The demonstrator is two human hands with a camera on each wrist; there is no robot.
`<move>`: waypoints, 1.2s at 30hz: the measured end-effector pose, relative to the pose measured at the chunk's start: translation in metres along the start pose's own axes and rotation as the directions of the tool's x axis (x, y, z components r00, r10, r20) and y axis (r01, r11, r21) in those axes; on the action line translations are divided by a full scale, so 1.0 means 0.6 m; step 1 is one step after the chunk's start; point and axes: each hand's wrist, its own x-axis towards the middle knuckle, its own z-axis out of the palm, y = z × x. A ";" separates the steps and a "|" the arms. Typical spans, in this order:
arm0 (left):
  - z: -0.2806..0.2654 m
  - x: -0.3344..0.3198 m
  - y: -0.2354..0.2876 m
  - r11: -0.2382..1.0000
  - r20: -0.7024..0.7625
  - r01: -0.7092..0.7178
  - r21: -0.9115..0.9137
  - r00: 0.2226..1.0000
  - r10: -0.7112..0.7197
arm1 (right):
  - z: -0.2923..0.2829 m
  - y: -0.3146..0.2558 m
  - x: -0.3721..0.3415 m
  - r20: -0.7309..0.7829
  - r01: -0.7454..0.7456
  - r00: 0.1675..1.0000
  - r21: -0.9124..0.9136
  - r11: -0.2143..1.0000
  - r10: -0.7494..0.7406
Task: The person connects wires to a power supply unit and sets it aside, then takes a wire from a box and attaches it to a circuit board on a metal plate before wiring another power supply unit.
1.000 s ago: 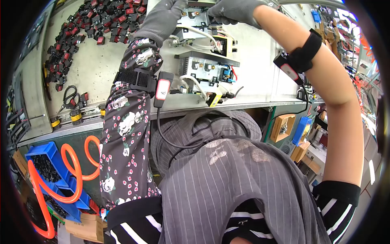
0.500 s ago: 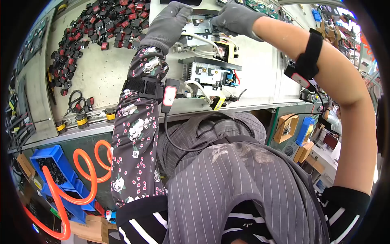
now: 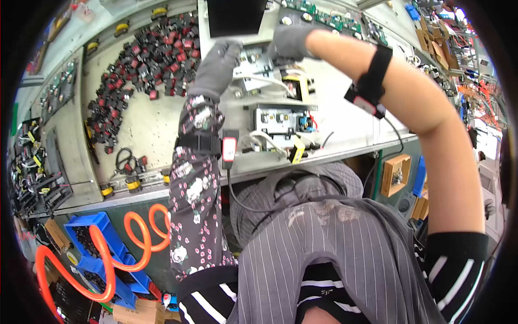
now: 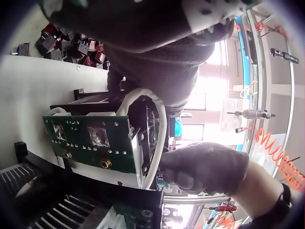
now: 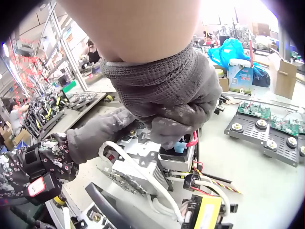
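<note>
Two metal-and-circuit-board electronic units lie on the bench, the far unit (image 3: 253, 63) behind the near unit (image 3: 276, 120). My gloved left hand (image 3: 217, 67) grips the left side of the far unit; in the right wrist view this left hand (image 5: 97, 136) has its fingertips at the unit's edge. My gloved right hand (image 3: 291, 43) is at the far unit's right end. In the right wrist view the right hand (image 5: 174, 102) has curled fingers on the unit, beside a blue part (image 5: 180, 147) and a red wire (image 5: 192, 140). What its fingertips pinch is hidden.
Red-and-black switches (image 3: 156, 59) lie heaped at the left, with scissors (image 3: 125, 160) nearer the front edge. A black panel (image 3: 234, 16) and green circuit boards (image 3: 337, 22) stand behind the hands. An orange coiled hose (image 3: 111, 270) hangs before blue bins (image 3: 89, 229).
The head view has shifted, so the bench appears lower and more of the black panel shows. My right hand has moved slightly left over the far unit; my left hand stays at its side.
</note>
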 end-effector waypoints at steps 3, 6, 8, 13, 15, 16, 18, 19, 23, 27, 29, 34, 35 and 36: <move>-0.006 -0.018 0.018 0.993 0.084 0.069 0.091 0.994 -0.076 | 0.014 -0.007 -0.043 0.053 -0.153 0.988 0.399 0.904 0.144; -0.004 -0.029 0.019 0.996 0.176 0.063 -0.063 0.983 -0.051 | 0.050 0.008 -0.055 -0.124 0.051 0.992 0.385 0.921 -0.002; -0.010 -0.028 0.023 0.982 0.229 0.124 -0.142 0.969 -0.090 | 0.056 0.023 -0.054 -0.050 -0.014 0.997 0.560 0.829 0.050; -0.035 -0.009 0.030 0.875 0.145 0.287 -0.389 0.957 -0.249 | 0.002 0.103 -0.066 -0.021 -0.056 0.963 0.960 0.274 0.270; -0.072 0.037 0.043 0.815 0.016 0.379 -0.438 0.910 -0.414 | 0.030 0.173 -0.011 -0.102 0.124 0.915 0.992 -0.031 0.391; -0.091 0.065 0.044 0.752 0.025 0.486 -0.445 0.846 -0.532 | 0.037 0.187 0.017 -0.068 0.114 0.925 0.988 -0.102 0.374; -0.101 0.117 0.043 0.631 0.032 0.668 -0.394 0.696 -0.717 | 0.053 0.189 0.062 0.089 -0.034 0.956 0.980 -0.195 0.281; -0.092 0.137 0.057 0.578 0.057 0.736 -0.352 0.633 -0.772 | 0.059 0.189 0.081 0.245 -0.193 0.952 0.947 -0.257 0.186; -0.065 0.215 0.048 0.408 0.327 0.845 -0.346 0.516 -0.792 | 0.100 0.181 0.149 0.247 -0.272 0.962 0.847 -0.458 -0.113; -0.060 0.212 0.018 0.392 0.429 0.798 -0.458 0.585 -0.689 | 0.121 0.175 0.192 0.137 -0.280 0.950 0.773 -0.569 -0.281; -0.062 0.208 -0.002 0.355 0.492 0.789 -0.502 0.598 -0.633 | 0.124 0.178 0.188 0.164 -0.327 0.936 0.733 -0.597 -0.311; -0.054 0.144 -0.031 0.314 0.524 0.637 -0.704 0.764 -0.376 | 0.180 0.174 0.203 -0.133 -0.287 0.910 0.480 -0.829 -0.392; -0.057 0.135 -0.041 0.298 0.523 0.613 -0.731 0.785 -0.333 | 0.196 0.178 0.211 -0.269 -0.291 0.861 0.438 -0.851 -0.432; -0.060 0.127 -0.018 0.389 0.475 0.536 -0.749 0.844 -0.250 | 0.195 0.174 0.211 -0.266 -0.289 0.862 0.439 -0.851 -0.430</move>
